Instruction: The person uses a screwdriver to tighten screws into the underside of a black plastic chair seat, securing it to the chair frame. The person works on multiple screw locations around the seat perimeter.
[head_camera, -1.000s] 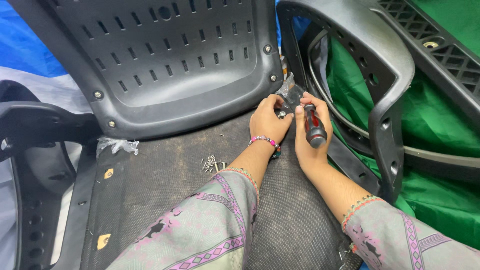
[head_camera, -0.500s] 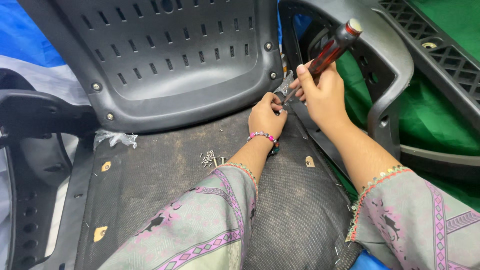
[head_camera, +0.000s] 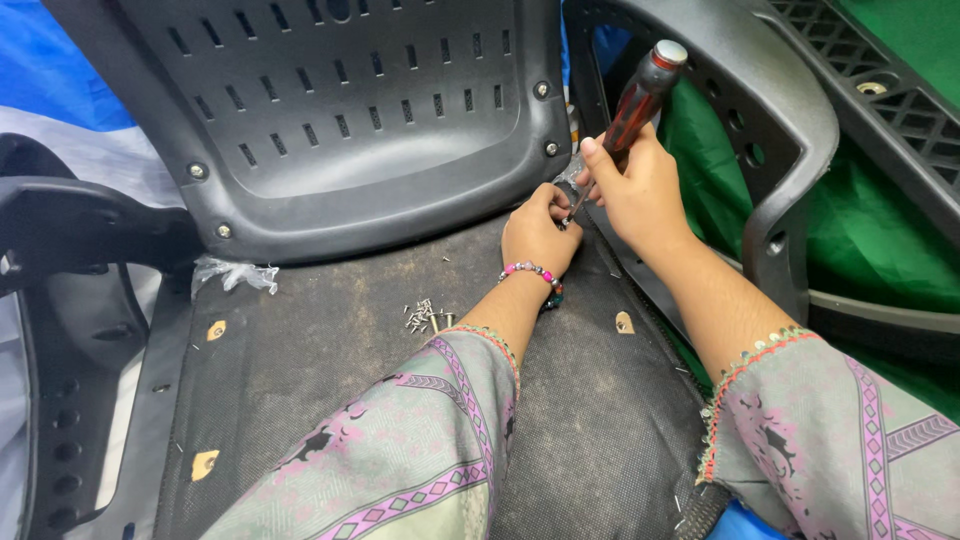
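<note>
1. Two hands meet at the lower right corner of the dark slotted chair shell (head_camera: 330, 120), seen from my head camera. A second ago my right hand (head_camera: 640, 190) lay low, wrapped over the screwdriver (head_camera: 640, 95) beside the left; now the tool stands up steeply, its red and black handle tilted up and to the right, well above that corner.
2. That lift, as I judge it, means the tip has been brought onto a fastening at the corner and I am about to turn or press it.
3. My right hand is closed tight around the lower handle, the thumb laid along it; the shaft runs down toward my left fingers.
4. My left hand (head_camera: 540, 235) is curled narrow, fingertips pinched at the tool's tip just below the shell's corner; what they pinch is too small to tell. A beaded bracelet (head_camera: 530, 272) sits on that wrist.
5. Below the shell, on the black fabric pad (head_camera: 330, 340), a small heap of loose screws (head_camera: 425, 316) lies left of my left forearm.
</note>
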